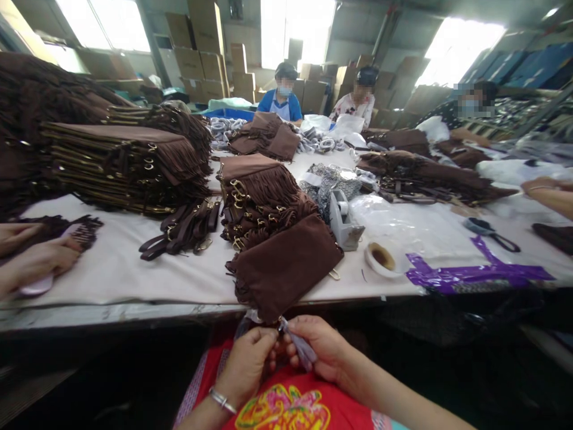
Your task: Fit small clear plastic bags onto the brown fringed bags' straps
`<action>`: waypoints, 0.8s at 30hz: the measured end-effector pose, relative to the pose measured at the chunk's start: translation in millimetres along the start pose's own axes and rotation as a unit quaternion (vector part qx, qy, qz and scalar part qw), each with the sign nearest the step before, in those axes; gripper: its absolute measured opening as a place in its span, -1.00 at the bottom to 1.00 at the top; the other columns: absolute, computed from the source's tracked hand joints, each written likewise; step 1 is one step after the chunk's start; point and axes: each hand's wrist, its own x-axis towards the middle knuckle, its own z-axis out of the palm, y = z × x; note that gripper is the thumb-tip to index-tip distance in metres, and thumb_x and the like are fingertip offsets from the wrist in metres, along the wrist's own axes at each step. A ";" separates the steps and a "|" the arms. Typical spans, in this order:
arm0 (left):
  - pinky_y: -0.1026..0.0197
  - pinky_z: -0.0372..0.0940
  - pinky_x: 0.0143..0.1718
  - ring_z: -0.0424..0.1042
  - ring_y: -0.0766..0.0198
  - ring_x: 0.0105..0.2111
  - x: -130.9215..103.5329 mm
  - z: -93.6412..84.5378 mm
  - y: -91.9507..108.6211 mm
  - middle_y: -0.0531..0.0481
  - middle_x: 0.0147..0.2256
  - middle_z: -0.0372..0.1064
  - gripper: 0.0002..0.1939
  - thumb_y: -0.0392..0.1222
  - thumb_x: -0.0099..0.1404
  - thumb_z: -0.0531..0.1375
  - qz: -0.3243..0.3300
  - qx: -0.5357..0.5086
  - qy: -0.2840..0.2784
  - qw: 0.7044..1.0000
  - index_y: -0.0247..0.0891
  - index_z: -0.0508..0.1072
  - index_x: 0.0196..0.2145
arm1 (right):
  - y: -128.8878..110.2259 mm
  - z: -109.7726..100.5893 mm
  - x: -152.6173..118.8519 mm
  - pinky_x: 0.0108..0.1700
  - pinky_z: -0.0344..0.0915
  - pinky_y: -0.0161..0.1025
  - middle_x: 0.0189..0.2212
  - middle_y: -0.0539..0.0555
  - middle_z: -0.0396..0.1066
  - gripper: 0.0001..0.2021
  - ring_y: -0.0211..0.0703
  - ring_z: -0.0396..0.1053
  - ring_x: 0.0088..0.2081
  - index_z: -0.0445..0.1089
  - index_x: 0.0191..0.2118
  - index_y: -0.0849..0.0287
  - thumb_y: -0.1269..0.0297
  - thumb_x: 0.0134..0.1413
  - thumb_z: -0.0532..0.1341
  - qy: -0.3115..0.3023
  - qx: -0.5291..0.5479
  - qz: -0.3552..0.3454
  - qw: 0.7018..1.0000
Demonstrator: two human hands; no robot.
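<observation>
A dark brown fringed pouch [286, 269] lies at the table's front edge, its near corner hanging over towards me. Just below that corner my left hand [248, 361] is closed in a pinch, thumb and fingers curled around something small and dark that they largely hide. My right hand [322, 346] meets it there, pinching a greyish translucent strip of wrapping [302, 347] that trails down across the fingers. A small metallic glint shows between the two hands at the pouch's corner.
Behind the pouch rise stacked fringed pouches [259, 179] with gold clips. Dark wrist straps [183, 230] lie left, near a larger pouch stack [116, 161]. To the right are a tape dispenser [344, 224], a tape roll [381, 260] and purple plastic [474, 275]. A co-worker's hands [40, 263] work at far left.
</observation>
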 end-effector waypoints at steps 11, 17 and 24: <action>0.32 0.08 -0.61 0.22 0.36 -0.66 -14.0 7.5 6.9 0.15 -0.69 0.27 -0.76 0.00 0.11 0.23 0.077 0.132 0.060 0.986 -0.22 0.42 -0.52 | 5.1 9.7 -1.4 -0.63 0.19 -0.34 -0.66 -0.05 0.35 -0.64 -0.30 0.25 -0.68 0.28 -0.43 0.20 0.05 -0.21 0.35 0.100 -0.182 -0.095 0.974; 0.29 0.23 -0.45 0.41 0.23 -0.49 -21.8 18.7 25.0 0.04 -0.54 0.48 -0.79 -0.07 0.13 0.20 0.136 0.266 0.110 0.948 -0.22 0.50 -0.54 | 1.5 10.7 -10.8 -0.35 0.22 -0.28 -0.47 0.03 0.42 -0.92 -0.22 0.32 -0.43 0.36 -0.44 0.17 0.37 0.05 0.18 0.147 -0.524 -0.304 0.782; 0.23 0.24 -0.33 0.48 0.11 -0.37 -23.7 23.4 30.4 -0.06 -0.44 0.56 -0.80 -0.12 0.15 0.19 0.188 0.351 0.106 0.911 -0.21 0.59 -0.49 | -5.1 13.2 -15.0 -0.34 0.15 -0.22 -0.45 0.13 0.40 -0.85 -0.15 0.28 -0.43 0.33 -0.44 0.18 0.50 0.07 0.09 0.141 -0.684 -0.340 0.629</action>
